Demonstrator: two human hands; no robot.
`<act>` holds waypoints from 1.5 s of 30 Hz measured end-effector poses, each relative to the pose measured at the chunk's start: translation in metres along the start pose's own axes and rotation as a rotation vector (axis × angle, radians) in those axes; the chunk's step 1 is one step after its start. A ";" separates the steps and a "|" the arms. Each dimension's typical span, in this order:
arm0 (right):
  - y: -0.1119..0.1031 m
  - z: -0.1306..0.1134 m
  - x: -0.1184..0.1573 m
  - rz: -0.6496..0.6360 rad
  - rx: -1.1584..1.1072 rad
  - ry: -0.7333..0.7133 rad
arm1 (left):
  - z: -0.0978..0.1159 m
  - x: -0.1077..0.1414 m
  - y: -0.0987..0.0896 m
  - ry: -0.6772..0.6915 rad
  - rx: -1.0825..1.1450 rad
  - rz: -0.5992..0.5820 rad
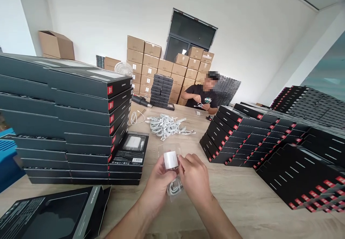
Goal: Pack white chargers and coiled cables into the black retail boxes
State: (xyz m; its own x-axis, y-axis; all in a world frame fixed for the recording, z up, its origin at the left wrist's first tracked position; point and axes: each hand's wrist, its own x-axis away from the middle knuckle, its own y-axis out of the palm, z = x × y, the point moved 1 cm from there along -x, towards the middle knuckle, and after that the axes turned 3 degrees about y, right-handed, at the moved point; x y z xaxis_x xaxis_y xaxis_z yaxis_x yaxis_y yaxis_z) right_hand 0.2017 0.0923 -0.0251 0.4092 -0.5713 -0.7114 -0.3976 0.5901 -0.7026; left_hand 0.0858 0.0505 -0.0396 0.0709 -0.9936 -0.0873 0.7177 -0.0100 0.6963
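Beyond the hands stretches a pale wood-grain bench (229, 196). Above it, the left hand (160, 176) grips a clear plastic tray (161, 151) holding a white block-shaped charger (170, 160); the right hand's (196, 176) curled fingers pinch its edge.

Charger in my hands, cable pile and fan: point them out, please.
Charger (170, 160), head view: middle of its white face.
Cable pile (166, 125), head view: its middle.
Fan (123, 68), head view: its round grille.

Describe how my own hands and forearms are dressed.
Your left hand and right hand are both bare, with no gloves. No sleeve covers the parts of your forearms in view, and no watch shows at either wrist. Whether you wear a ring is too unclear to tell.
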 end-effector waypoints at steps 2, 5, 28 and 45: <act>-0.002 -0.002 0.000 -0.049 0.016 -0.023 | 0.001 0.000 -0.001 -0.012 0.004 0.003; -0.004 -0.004 0.003 -0.119 -0.002 -0.044 | 0.003 0.001 -0.003 -0.017 -0.002 -0.005; 0.026 0.004 0.021 -0.152 -0.799 0.256 | 0.013 -0.001 -0.013 0.007 0.121 0.034; 0.031 -0.007 0.020 -0.053 -0.950 0.335 | 0.021 0.000 -0.011 -0.026 0.098 -0.007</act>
State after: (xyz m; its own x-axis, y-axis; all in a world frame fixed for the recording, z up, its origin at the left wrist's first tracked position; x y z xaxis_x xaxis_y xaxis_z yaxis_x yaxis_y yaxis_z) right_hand 0.1921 0.0956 -0.0615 0.2512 -0.8009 -0.5435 -0.9351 -0.0559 -0.3499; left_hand 0.0635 0.0485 -0.0322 0.0470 -0.9961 -0.0744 0.6469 -0.0264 0.7622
